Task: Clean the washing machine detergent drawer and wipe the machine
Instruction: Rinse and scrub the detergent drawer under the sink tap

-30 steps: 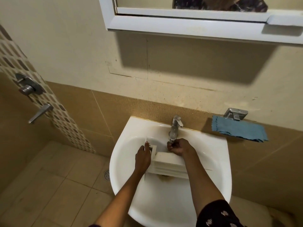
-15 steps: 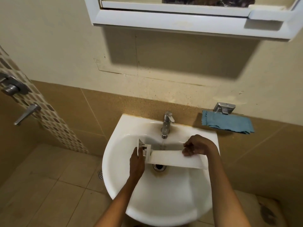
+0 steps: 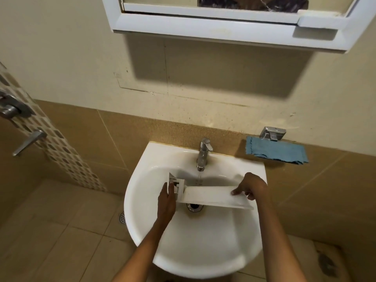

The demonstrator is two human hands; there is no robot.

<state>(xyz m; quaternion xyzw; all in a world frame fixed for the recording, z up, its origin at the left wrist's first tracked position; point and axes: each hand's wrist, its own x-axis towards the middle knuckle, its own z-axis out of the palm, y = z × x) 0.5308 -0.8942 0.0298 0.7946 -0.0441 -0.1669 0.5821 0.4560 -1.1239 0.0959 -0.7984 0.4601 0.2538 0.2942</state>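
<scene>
A long white detergent drawer (image 3: 211, 196) lies across the white sink basin (image 3: 193, 247), above the drain, turned so a flat side faces up. My left hand (image 3: 167, 200) holds its left end, by the front panel. My right hand (image 3: 251, 186) grips the right end, fingers curled over the far edge. A thin stream of water runs from the chrome tap (image 3: 204, 154) and falls just behind the drawer.
A blue cloth (image 3: 276, 152) hangs on a chrome holder right of the sink. A white mirror cabinet (image 3: 223, 25) juts out overhead. At left are chrome shower fittings (image 3: 14, 110), a mosaic tile strip and a floor drain (image 3: 122, 217).
My right hand left the tap and went to the drawer's right end. Water now runs. The drawer turned to lie lengthwise across the basin.
</scene>
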